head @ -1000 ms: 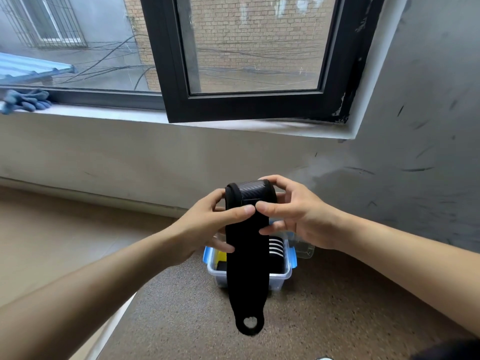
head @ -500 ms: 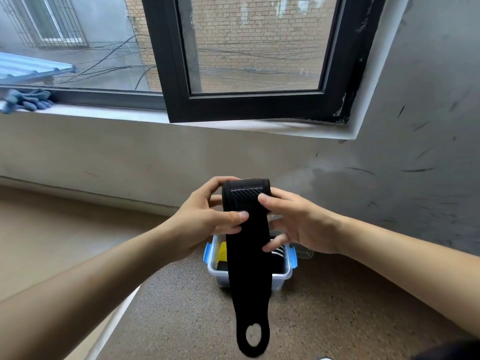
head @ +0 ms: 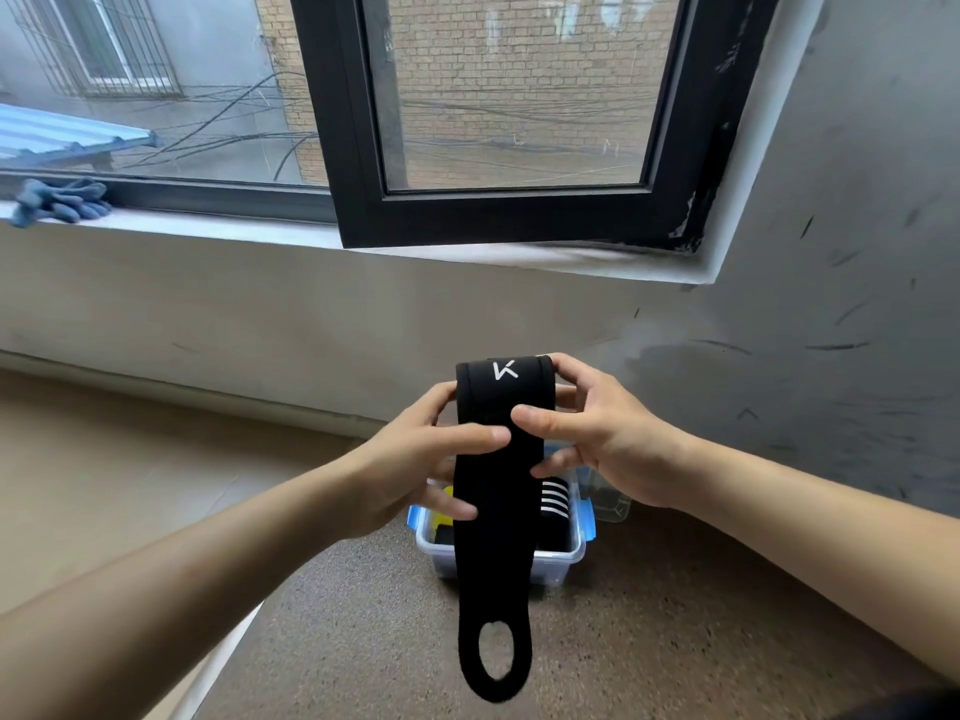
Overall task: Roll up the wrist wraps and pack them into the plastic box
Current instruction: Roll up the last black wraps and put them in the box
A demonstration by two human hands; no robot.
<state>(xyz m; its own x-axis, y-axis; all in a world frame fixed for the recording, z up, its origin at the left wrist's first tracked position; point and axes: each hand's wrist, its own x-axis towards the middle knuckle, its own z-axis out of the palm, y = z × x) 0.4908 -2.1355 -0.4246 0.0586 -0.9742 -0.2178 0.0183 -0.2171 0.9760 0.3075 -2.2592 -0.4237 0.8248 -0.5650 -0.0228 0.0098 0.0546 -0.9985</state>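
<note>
A black wrist wrap point(head: 496, 517) is held up in the air, its top end rolled into a coil with a white logo showing. My left hand point(head: 415, 459) grips the coil from the left, thumb across the front. My right hand point(head: 597, 439) grips it from the right, thumb on the front. The loose tail hangs straight down and ends in a thumb loop point(head: 496, 659). Below and behind it a clear plastic box point(head: 563, 556) with blue clips stands on the speckled surface, holding a black wrap with white stripes point(head: 555, 498) and something yellow point(head: 444, 519).
A clear lid point(head: 610, 504) lies right of the box against the grey wall. An open black window frame point(head: 498, 210) juts out above. Blue gloves point(head: 60, 200) rest on the sill at far left. The speckled surface's edge point(head: 228, 652) drops off at the lower left.
The coil has been turned further, so the white logo now faces me instead of the textured patch. The hanging tail swings slightly; the thumb loop has turned more open toward the camera.
</note>
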